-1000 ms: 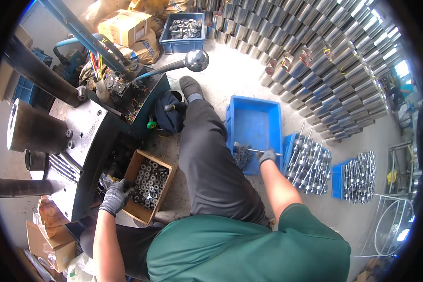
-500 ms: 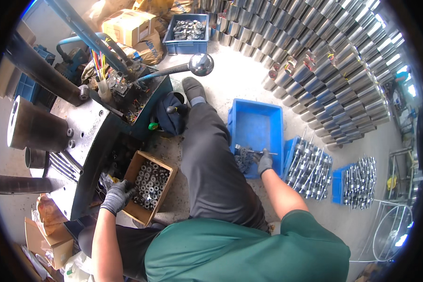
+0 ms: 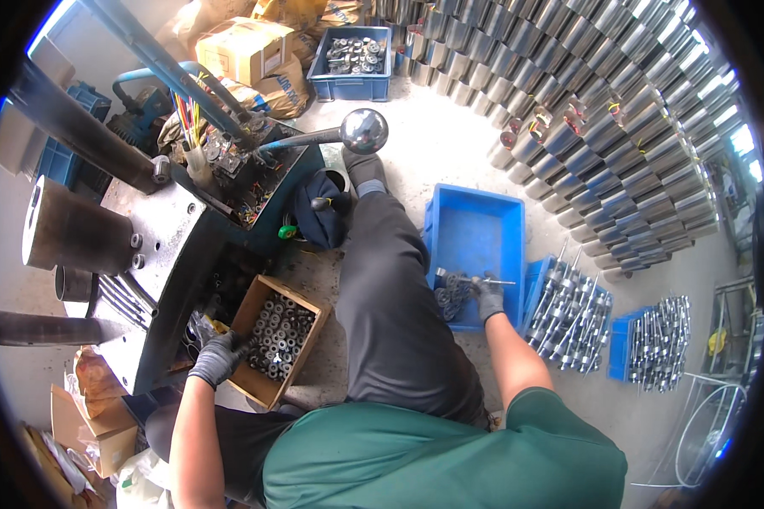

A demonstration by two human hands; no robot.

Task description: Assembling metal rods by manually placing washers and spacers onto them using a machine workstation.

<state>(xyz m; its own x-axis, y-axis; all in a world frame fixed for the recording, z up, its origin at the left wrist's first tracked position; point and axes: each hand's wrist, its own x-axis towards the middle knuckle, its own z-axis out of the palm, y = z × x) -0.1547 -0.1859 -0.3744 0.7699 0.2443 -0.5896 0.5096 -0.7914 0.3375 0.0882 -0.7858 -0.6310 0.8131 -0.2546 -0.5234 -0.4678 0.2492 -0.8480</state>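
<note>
In the low blue crate (image 3: 475,222), my right hand (image 3: 488,299), in a grey glove, is closed around a thin metal shaft (image 3: 504,282). A small heap of grey metal parts (image 3: 453,294) lies beside it in the crate's near left corner. My left hand (image 3: 216,357), also gloved, is at the left edge of a wooden box (image 3: 306,349) of small metal rings (image 3: 278,332). Its fingers look loosely apart, partly lost against the dark background, and I see nothing held in them.
A press-like machine with a steel plate (image 3: 170,222) and a ball-ended lever (image 3: 364,131) stands left. Blue crates of shafts (image 3: 569,318) sit at right. Stacked metal cylinders (image 3: 603,161) fill the back right. A crate of metal parts (image 3: 348,87) stands behind.
The whole view has shifted a little, moving the scene rightward. My right hand stays in the crate with the shaft, at a slightly changed angle. My left hand stays by the wooden box.
</note>
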